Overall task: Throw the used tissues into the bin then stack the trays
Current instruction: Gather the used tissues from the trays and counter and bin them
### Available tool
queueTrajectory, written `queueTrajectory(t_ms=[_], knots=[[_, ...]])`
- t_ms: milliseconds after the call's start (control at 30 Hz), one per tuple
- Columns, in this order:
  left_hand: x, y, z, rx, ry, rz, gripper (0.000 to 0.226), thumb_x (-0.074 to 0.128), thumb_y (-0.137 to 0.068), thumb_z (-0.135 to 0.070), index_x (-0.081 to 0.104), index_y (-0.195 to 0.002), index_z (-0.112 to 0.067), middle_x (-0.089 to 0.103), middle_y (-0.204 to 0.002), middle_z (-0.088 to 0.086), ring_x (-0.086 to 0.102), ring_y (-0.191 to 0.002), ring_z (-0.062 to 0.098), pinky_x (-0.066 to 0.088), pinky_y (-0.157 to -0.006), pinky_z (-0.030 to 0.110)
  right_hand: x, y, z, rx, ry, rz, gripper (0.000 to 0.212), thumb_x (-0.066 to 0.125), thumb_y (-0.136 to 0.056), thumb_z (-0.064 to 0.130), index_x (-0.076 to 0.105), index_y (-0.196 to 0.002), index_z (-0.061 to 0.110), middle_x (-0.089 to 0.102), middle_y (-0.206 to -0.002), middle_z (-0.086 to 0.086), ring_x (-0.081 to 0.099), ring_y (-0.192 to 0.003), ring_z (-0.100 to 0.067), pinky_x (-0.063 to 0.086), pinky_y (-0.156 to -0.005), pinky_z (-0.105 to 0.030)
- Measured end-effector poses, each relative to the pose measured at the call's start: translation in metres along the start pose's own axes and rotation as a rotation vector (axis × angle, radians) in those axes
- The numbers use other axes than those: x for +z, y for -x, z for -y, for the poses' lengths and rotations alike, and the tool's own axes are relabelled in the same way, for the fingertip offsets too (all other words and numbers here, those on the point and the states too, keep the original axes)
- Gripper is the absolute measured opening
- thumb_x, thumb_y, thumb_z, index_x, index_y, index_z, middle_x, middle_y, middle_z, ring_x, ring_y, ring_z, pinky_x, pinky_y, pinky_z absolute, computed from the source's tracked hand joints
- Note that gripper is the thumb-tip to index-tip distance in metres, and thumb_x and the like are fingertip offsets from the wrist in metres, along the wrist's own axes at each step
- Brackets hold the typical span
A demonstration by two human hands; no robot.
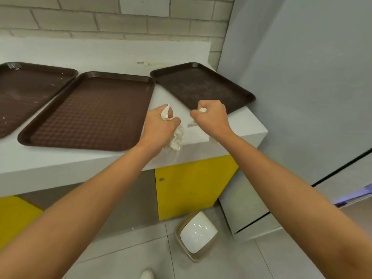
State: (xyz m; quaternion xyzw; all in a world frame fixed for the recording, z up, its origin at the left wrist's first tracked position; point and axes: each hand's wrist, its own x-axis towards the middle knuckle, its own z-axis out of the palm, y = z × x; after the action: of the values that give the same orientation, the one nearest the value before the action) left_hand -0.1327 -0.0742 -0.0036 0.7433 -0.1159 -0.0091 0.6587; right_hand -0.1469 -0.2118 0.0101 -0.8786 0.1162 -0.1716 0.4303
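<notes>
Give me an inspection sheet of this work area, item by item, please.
Surface: white countertop; flaky mark at its back.
Job's things: three brown rectangular plastic trays, unstacked, no tissues on them: left tray, middle tray, right tray. Crumpled white tissue in the left hand, second white tissue in the right. Beige bin with white lid on the floor below.
Clutter: pale specks on the left tray.
Hands: left hand grips its tissue; right hand is a fist round its tissue.
Cables: nothing seen.
Surroundings: pale brick wall, yellow cabinet door, grey tiled floor.
</notes>
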Motion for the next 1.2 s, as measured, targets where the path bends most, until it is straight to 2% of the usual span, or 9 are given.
queueTrajectory(t_ms=[133,233,333,633,733,833,933,1000,1200], knots=[[0.037,0.044,0.010,-0.024,-0.041,-0.016,0.037,0.056,-0.074,0.005,0.034,-0.055,-0.017,0.033,-0.054,-0.002,0.031,-0.047,0.007,0.028,-0.045,0.020,-0.024,0.041,-0.036,0.006,0.016,0.042,0.039,0.059,-0.072,0.008,0.031,-0.047,0.017,0.027,-0.050,0.000,0.028,-0.052,-0.014,0.025,-0.050,-0.027],[0.061,0.074,0.025,-0.070,-0.056,-0.020,0.035,0.056,-0.075,0.005,0.035,-0.057,-0.017,0.034,-0.057,0.001,0.033,-0.054,0.012,0.029,-0.049,0.024,-0.033,0.069,-0.065,0.027,0.014,0.084,0.039,0.058,-0.071,0.006,0.029,-0.047,0.017,0.024,-0.049,0.000,0.025,-0.050,-0.013,0.021,-0.047,-0.027],[0.081,0.100,0.046,-0.138,-0.054,-0.018,0.034,0.056,-0.076,0.005,0.035,-0.059,-0.016,0.034,-0.060,0.007,0.034,-0.058,0.016,0.030,-0.053,0.027,-0.036,0.093,-0.094,0.089,-0.007,0.140,0.039,0.058,-0.072,0.006,0.030,-0.047,0.017,0.027,-0.048,0.001,0.026,-0.047,-0.012,0.023,-0.048,-0.026],[0.118,0.139,0.127,-0.343,-0.064,-0.033,0.036,0.055,-0.080,0.006,0.035,-0.059,-0.016,0.034,-0.057,0.001,0.031,-0.051,0.012,0.027,-0.042,0.016,-0.011,0.142,-0.185,0.294,-0.070,0.221,0.036,0.058,-0.075,0.006,0.034,-0.051,0.016,0.032,-0.051,-0.001,0.029,-0.050,-0.013,0.024,-0.048,-0.026],[0.126,0.142,0.162,-0.400,-0.064,-0.070,0.035,0.053,-0.081,0.006,0.036,-0.060,-0.017,0.033,-0.058,0.001,0.030,-0.052,0.013,0.028,-0.046,0.020,0.008,0.154,-0.219,0.364,-0.091,0.204,0.032,0.059,-0.077,0.009,0.037,-0.054,0.014,0.034,-0.052,0.000,0.031,-0.053,-0.014,0.026,-0.049,-0.027],[0.135,0.143,0.206,-0.454,-0.062,-0.079,0.035,0.052,-0.082,0.006,0.036,-0.061,-0.018,0.033,-0.058,0.001,0.031,-0.054,0.015,0.027,-0.052,0.027,0.031,0.166,-0.257,0.432,-0.115,0.167,0.028,0.059,-0.082,0.016,0.040,-0.061,0.015,0.040,-0.055,0.001,0.036,-0.056,-0.014,0.031,-0.050,-0.028],[0.146,0.146,0.252,-0.504,-0.093,-0.082,0.035,0.052,-0.083,0.005,0.037,-0.061,-0.018,0.035,-0.058,0.001,0.031,-0.052,0.013,0.028,-0.050,0.023,0.055,0.174,-0.296,0.476,-0.128,0.174,0.019,0.057,-0.088,0.022,0.046,-0.074,0.015,0.052,-0.063,0.001,0.044,-0.059,-0.013,0.036,-0.052,-0.021],[0.153,0.147,0.287,-0.538,-0.111,-0.076,0.034,0.053,-0.083,0.003,0.038,-0.062,-0.018,0.038,-0.058,0.001,0.034,-0.053,0.013,0.029,-0.051,0.025,0.074,0.179,-0.322,0.496,-0.153,0.176,0.014,0.054,-0.092,0.022,0.052,-0.081,0.013,0.061,-0.073,-0.002,0.049,-0.064,-0.014,0.039,-0.058,-0.025],[0.169,0.158,0.392,-0.592,-0.064,-0.039,0.034,0.050,-0.085,0.003,0.043,-0.061,-0.020,0.046,-0.056,-0.004,0.045,-0.046,0.003,0.037,-0.047,0.017,0.136,0.192,-0.405,0.520,-0.148,0.208,0.041,0.045,-0.097,0.036,0.056,-0.077,0.002,0.046,-0.057,0.002,0.042,-0.054,-0.010,0.032,-0.050,-0.016]])
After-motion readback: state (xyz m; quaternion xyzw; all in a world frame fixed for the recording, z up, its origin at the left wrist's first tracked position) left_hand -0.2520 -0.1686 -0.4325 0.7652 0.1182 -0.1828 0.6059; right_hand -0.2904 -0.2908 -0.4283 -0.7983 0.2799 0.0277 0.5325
